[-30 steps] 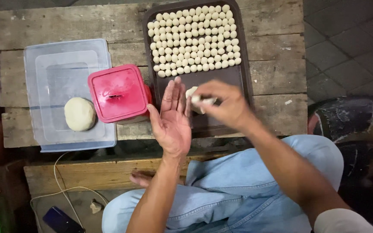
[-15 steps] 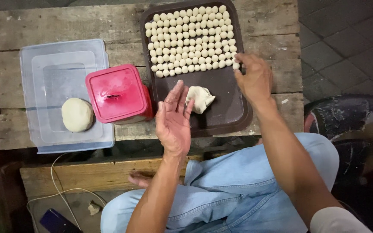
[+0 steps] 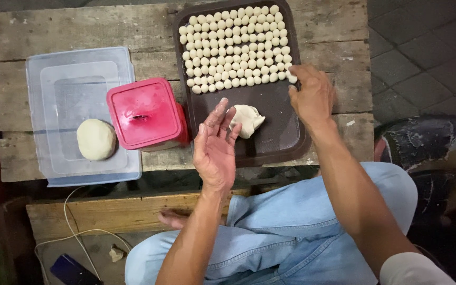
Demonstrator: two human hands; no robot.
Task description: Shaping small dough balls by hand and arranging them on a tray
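A weathered plank table [image 3: 54, 31] over a tiled floor, seen from above a seated person in light blue jeans.

A dark brown tray [image 3: 283, 132] lies on the planks, its far half filled with neat rows of small dough balls [image 3: 236, 45]. The right hand [image 3: 312, 95] rests at the near right end of those rows, fingertips pinched together on one small ball at the row's edge. The left hand [image 3: 215, 148] hovers over the tray's near left corner, palm up, fingers spread and empty, and partly covers a torn lump of dough [image 3: 249, 119] lying on the bare tray just beyond its fingertips. Just left of the tray stands a red box with a slotted lid [image 3: 143, 113]; further left, a clear plastic lid [image 3: 80, 79] carries a larger round dough ball [image 3: 96, 139].
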